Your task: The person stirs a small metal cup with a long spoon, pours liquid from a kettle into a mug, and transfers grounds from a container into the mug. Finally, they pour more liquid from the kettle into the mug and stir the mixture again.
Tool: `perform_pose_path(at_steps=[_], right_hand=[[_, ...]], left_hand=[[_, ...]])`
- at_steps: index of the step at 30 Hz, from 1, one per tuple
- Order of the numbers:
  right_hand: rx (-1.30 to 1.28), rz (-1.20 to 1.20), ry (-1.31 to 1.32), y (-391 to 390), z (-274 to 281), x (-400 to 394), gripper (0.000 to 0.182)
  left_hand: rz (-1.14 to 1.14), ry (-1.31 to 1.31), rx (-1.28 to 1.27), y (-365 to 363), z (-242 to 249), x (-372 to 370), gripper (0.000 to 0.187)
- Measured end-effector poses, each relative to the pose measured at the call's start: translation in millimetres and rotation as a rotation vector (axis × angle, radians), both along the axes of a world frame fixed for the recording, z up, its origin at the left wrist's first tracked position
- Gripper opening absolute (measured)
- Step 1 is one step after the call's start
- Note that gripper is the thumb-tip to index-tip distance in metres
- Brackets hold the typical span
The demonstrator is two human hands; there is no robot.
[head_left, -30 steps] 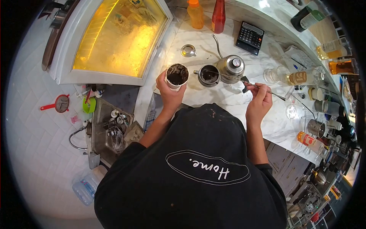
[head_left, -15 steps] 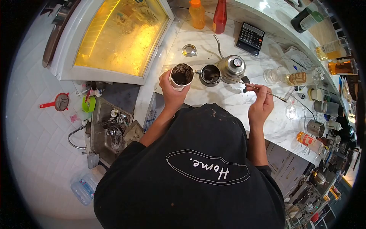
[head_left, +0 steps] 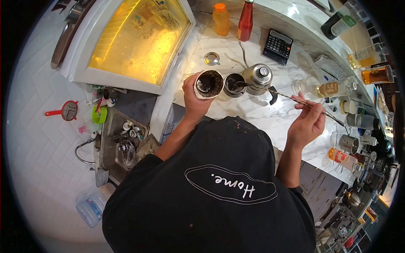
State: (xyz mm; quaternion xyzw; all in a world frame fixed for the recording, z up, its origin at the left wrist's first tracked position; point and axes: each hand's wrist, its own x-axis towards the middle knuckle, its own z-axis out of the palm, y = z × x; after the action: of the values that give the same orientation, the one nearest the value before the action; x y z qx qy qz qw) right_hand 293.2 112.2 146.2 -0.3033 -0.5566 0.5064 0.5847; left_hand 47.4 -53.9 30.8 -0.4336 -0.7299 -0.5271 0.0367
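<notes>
In my left hand (head_left: 195, 99) is a white cup (head_left: 209, 84) with dark, ground-like residue round its inside; its mouth faces up toward the camera. My right hand (head_left: 309, 119) pinches a long, thin bar spoon (head_left: 284, 95) with a twisted shaft. The spoon's dark bowl end lies over the mouth of a small metal cup (head_left: 234, 92), which has dark contents and stands on the counter just right of the white cup. A steel gooseneck kettle (head_left: 258, 76) stands close beside the metal cup, beneath the spoon's shaft.
A small round metal piece (head_left: 211, 58) lies behind the cups. Farther back are an orange bottle (head_left: 220, 20), a red bottle (head_left: 245, 21) and a calculator (head_left: 277, 45). Glasses and bottles line the right side. A lit display case (head_left: 139, 40) and a sink (head_left: 110, 135) are at left.
My right hand has moved right and toward me, drawing the spoon the same way. The white cup has shifted slightly right, closer to the metal cup, and shows more of its inside.
</notes>
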Motion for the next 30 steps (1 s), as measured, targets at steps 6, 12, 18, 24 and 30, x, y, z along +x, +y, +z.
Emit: perform_pose_path(at_steps=[6,12,18,24,30], right_hand=[[0.035,-0.075,0.111,3,23,9,0.035],[-0.073,-0.06,0.162,5,30,4,0.035],[-0.118,0.006,0.153,4,33,-14,0.034],[-0.132,-0.004,0.15,8,30,-21,0.034],[-0.169,-0.04,0.177,16,28,-16,0.034]], left_hand=[[0.012,-0.001,-0.094,7,9,8,0.075],[-0.095,0.023,-0.072,21,28,14,0.077],[-0.194,0.022,-0.055,34,56,17,0.08],[-0.21,-0.04,-0.023,39,57,20,0.081],[-0.156,-0.04,-0.065,40,44,5,0.076]])
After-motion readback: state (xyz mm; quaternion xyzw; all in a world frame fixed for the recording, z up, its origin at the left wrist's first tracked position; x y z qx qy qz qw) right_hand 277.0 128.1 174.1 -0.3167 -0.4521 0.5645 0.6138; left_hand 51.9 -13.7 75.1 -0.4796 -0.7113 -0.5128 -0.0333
